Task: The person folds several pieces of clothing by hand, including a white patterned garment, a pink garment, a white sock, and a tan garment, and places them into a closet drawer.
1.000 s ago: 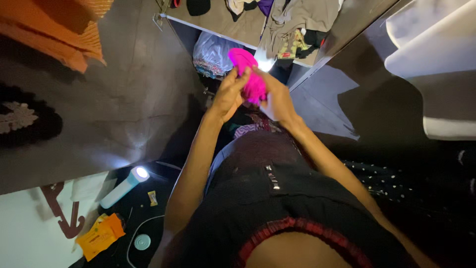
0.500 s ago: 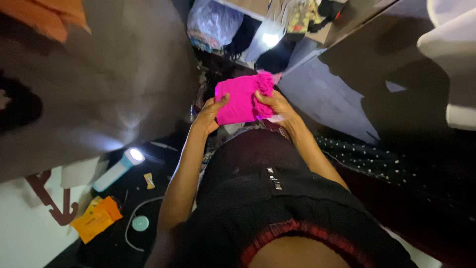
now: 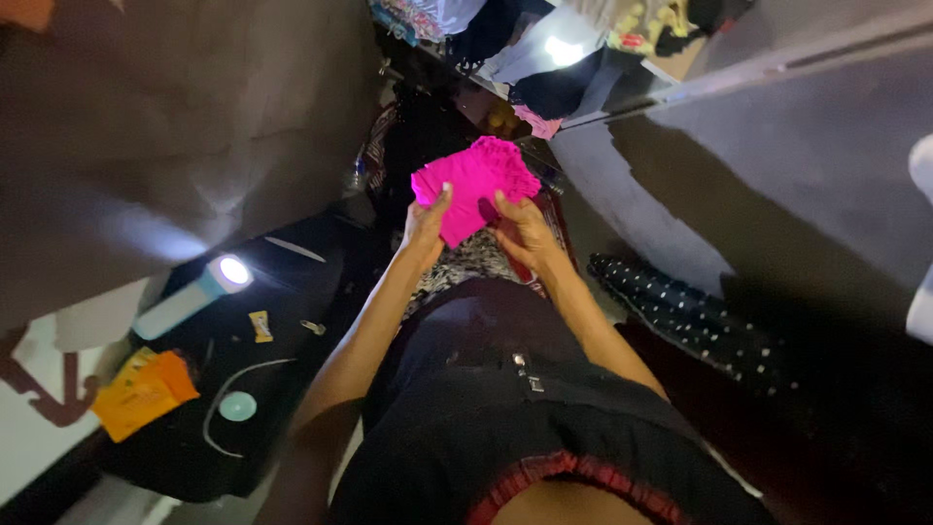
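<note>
Pink ruffled cloth [image 3: 474, 185] is being held up in front of the person's body, above the lap, with both hands gripping its near edge. The left hand [image 3: 424, 229] is pinching the cloth's lower left corner: its thumb is lying on the top face of the fabric, and the other fingers are tucked underneath, out of sight. The right hand [image 3: 520, 231] is pinching the lower right edge in the same way, thumb on top and pressing down, the remaining fingers curled under the fabric. Most of the cloth is spreading away from the fingertips toward the far side, its frilled border fanning out beyond both thumbs, so the fingers are meeting only the near margin.

Below the hands, a black-and-white patterned fabric [image 3: 471, 264] is lying across the lap, just under the pink piece. Well to the left, on a dark mat [image 3: 194, 457], a lit torch [image 3: 194, 296] is shining, with an orange packet [image 3: 144, 394], a small round teal disc [image 3: 237, 406] and a thin white cable [image 3: 225, 384] lying near it. To the right of the forearm, a dark polka-dot cloth [image 3: 680, 316] is stretching across the floor. A heap of mixed clothes [image 3: 544, 58] is showing at the top, beyond the pink piece.
</note>
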